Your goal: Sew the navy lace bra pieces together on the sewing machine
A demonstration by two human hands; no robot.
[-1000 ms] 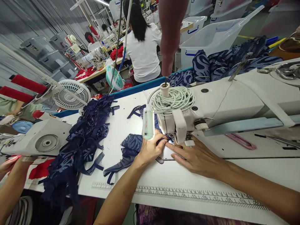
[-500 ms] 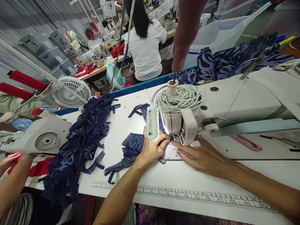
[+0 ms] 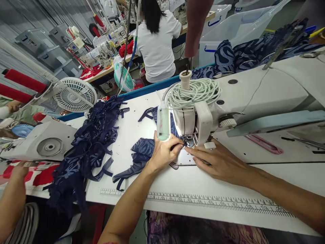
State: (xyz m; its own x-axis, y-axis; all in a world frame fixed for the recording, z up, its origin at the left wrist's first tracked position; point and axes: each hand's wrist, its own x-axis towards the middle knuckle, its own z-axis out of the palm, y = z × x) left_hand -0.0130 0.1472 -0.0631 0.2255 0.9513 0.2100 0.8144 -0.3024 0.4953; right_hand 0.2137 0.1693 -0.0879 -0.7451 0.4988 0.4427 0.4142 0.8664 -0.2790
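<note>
White table (image 3: pixel 193 181), sewing machine (image 3: pixel 264 89) on it. Navy fabric (image 3: pixel 143 149) under and beside left hand (image 3: pixel 164 150), which pinches it near presser foot (image 3: pixel 188 140). Right hand (image 3: pixel 215 161) flat, fingers spread.

Grey ribbed wall (image 3: pixel 45 13), bkgd L, w/ bins (image 3: pixel 31 39) stacked nr.
</note>
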